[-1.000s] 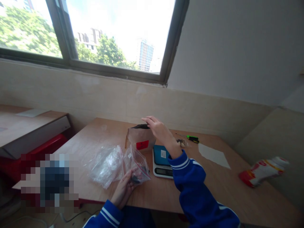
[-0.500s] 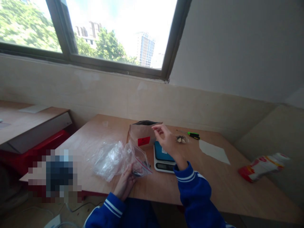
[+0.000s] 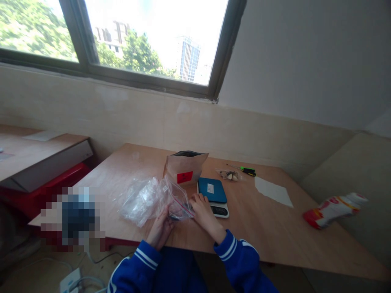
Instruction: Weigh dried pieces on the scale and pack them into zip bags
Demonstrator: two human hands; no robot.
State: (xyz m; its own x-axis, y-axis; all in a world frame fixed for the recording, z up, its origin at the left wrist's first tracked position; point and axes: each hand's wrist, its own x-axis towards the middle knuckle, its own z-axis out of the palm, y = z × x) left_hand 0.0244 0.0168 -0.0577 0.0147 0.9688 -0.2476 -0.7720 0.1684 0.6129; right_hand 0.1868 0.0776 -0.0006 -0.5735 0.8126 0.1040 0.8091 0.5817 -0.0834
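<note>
The left hand (image 3: 160,230) grips the near end of a clear zip bag (image 3: 180,203) at the bench's (image 3: 259,232) near edge; the right hand (image 3: 204,215) lies against the bag's corner, and whether it grasps is hard to tell. Something dark inside the bag is half hidden. Behind it sit a brown pouch (image 3: 185,167) and a blue scale (image 3: 212,190), their labels unreadable, and a blurred patch (image 3: 77,215) hides the near left.

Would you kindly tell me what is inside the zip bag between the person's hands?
A small dark item shows low in the clear zip bag, between the left hand and right hand. Fingers and creased plastic cover the rest, so its kind cannot be told.
</note>
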